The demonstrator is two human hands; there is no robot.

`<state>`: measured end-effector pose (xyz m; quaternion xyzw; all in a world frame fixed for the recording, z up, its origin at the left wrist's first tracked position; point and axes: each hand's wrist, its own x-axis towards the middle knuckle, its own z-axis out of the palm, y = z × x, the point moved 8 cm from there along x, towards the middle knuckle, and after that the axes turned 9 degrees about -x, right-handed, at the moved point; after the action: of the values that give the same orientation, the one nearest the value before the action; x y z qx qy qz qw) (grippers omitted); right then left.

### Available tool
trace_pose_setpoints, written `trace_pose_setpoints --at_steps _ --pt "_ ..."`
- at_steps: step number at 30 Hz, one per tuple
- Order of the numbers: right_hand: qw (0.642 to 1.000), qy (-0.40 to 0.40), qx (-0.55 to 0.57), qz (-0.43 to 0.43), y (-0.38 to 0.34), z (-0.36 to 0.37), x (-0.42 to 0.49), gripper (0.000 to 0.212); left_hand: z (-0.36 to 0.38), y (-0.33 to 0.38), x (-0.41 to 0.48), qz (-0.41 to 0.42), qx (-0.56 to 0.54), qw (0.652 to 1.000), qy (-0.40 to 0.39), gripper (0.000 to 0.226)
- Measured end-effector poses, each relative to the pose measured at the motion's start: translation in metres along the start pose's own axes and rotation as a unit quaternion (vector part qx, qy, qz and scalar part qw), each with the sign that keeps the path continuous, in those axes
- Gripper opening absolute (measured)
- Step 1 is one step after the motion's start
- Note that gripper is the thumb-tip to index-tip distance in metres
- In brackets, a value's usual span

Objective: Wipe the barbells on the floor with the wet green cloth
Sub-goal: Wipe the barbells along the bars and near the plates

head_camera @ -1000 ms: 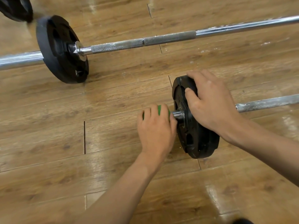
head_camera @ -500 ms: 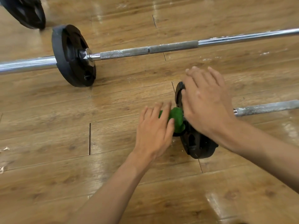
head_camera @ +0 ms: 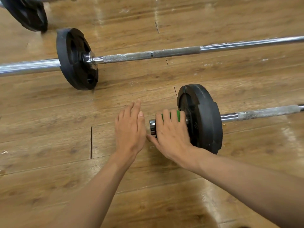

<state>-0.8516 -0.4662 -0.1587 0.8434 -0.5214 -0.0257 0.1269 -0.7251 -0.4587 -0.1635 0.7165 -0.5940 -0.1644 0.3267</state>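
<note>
Near barbell (head_camera: 152,127) on the floor (head_camera: 49,145), long axis from 9 to 3 o'clock; green cloth (head_camera: 178,116) on its short sleeve end, at 9 o'clock of the black plate (head_camera: 205,119); clamped there under the curled fingers (head_camera: 166,116) of the right hand (head_camera: 171,134), so far nearer to that hand; left hand (head_camera: 130,130) just beside the sleeve tip at 9 o'clock, fingers straight and together, holding nothing; probably a wipe along or round that axis next. Of the cloth, only bright green strips between the fingers; wetness impossible to tell; shaft (head_camera: 263,112) at 3 o'clock dull and blotched.
</note>
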Motion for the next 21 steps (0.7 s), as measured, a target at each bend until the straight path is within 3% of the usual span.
trace_pose_setpoints --at_steps 4,7,13,16,21 --pt "0.998 0.056 0.014 0.007 0.002 -0.018 0.018 0.06 -0.014 0.001 0.015 0.001 -0.017 1.0 0.013 0.066" --pt "0.987 0.116 0.09 0.062 0.021 -0.058 0.02 0.063 -0.032 0.015 0.028 0.014 -0.047 0.998 0.035 0.067" --pt "0.961 0.197 0.152 0.124 0.134 -0.148 -0.007 0.058 -0.028 0.101 0.054 0.076 -0.097 0.992 0.036 0.067" --pt "0.963 0.154 0.145 0.167 0.197 -0.122 -0.005 0.052 0.009 0.148 0.057 0.096 -0.095 0.99 -0.043 0.067" --pt "0.954 -0.02 0.227 0.193 0.231 -0.02 -0.014 0.042 0.069 0.194 0.042 0.107 -0.023 0.976 -0.189 0.076"
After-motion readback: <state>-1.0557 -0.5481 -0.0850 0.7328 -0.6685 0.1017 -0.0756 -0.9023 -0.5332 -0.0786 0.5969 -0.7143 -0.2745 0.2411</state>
